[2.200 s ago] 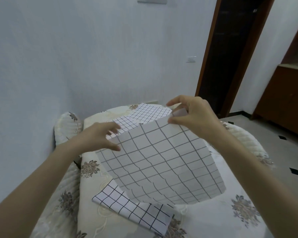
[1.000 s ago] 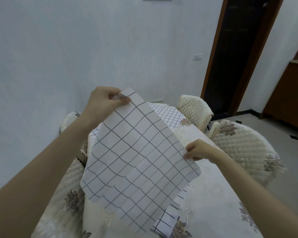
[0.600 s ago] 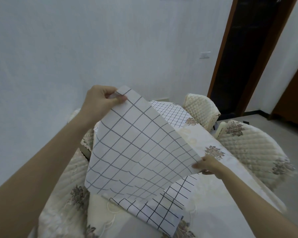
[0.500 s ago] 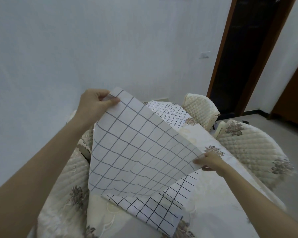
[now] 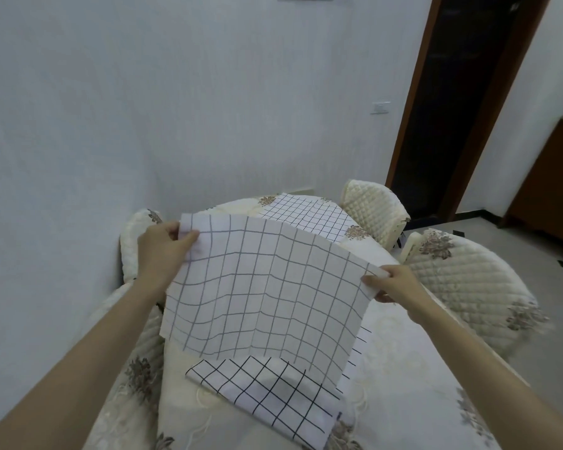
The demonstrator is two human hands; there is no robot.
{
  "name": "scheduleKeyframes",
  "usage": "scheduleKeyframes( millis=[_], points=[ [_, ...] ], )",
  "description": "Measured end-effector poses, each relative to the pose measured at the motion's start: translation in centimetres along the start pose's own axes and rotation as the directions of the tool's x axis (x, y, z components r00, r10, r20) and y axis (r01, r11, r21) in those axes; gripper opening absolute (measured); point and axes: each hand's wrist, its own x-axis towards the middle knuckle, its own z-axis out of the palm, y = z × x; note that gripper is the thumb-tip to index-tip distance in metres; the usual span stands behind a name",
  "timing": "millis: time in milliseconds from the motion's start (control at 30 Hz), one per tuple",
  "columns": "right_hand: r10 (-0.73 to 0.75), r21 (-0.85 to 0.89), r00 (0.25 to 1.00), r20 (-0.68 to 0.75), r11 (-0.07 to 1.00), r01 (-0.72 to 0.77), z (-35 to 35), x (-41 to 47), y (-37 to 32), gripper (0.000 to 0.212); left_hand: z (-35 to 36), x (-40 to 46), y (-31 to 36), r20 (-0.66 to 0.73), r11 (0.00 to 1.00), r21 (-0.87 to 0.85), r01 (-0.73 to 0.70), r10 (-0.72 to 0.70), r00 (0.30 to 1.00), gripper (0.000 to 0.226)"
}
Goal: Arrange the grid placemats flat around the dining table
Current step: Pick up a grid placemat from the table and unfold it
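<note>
A cloth-covered dining table (image 5: 403,362) stands against the wall, with three quilted chairs (image 5: 468,280) showing around it. Three grid placemats: the held placemat (image 5: 264,293) hangs above the table, hiding part of a near placemat (image 5: 273,394); a far placemat (image 5: 309,212) lies flat. The left hand (image 5: 163,251) and right hand (image 5: 394,284) pinch its upper corners.

L hand (image 5: 161,254) pinches top-left corner of grid mat (image 5: 267,287), R hand (image 5: 392,284) pinches its right corner; mat held in air, sagging, above worktop (image 5: 403,368). 2nd mat (image 5: 273,394) lies on worktop under it, near edge. 3rd mat (image 5: 306,216) flat at far side. Quilted chairs (image 5: 468,287) at right, one w/ back to wall at left.
</note>
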Motion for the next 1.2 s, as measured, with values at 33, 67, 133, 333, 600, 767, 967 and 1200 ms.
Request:
scheduleKeyframes(
  millis=[33, 67, 133, 333, 600, 767, 967, 1200],
  points=[
    [-0.029, -0.026, 0.999, -0.012, 0.999, 0.029, 0.6, -0.4, -0.6, 0.020, 0.7, -0.6, 0.0, -0.009, 1.000, 0.014, -0.006, 0.006, 1.000, 0.027],
    [-0.059, -0.064, 0.998, -0.028, 0.996, 0.057, 1.3, -0.8, -1.3, 0.017, 1.3, -1.2, 0.1, -0.006, 1.000, 0.012, -0.010, 0.010, 1.000, 0.028],
    [-0.122, -0.159, 0.992, -0.041, 0.981, 0.114, 2.7, -1.6, -2.8, 0.018, 2.6, -2.3, 0.5, 0.011, 1.000, 0.011, -0.004, 0.004, 1.000, 0.030],
    [-0.229, -0.188, 0.973, -0.013, 0.957, 0.222, 6.1, -4.4, -8.3, 0.022, 5.7, -5.3, 2.5, 0.081, 1.000, -0.006, 0.020, -0.019, 0.996, 0.033],
    [-0.463, -0.414, 0.871, -0.163, 0.833, 0.366, 9.2, -6.7, -11.8, 0.027, 7.9, -8.3, 5.3, 0.211, 0.954, -0.274, 0.119, -0.061, 0.976, 0.036],
    [-0.463, -0.193, 0.875, -0.142, 0.880, 0.434, 10.9, -7.4, -11.1, 0.014, 8.1, -9.7, 7.2, 0.223, 0.889, -0.419, 0.183, -0.095, 0.970, 0.026],
    [-0.498, -0.187, 0.854, -0.149, 0.862, 0.470, 11.6, -8.2, -10.9, 0.007, 8.3, -9.7, 6.8, 0.275, 0.867, -0.457, 0.196, -0.072, 0.959, 0.040],
    [-0.651, -0.438, 0.751, -0.110, 0.710, 0.551, 12.8, -8.8, -9.5, 0.026, 7.7, -9.7, 7.0, 0.274, 0.860, -0.460, 0.221, -0.100, 0.957, 0.038]
  ],
)
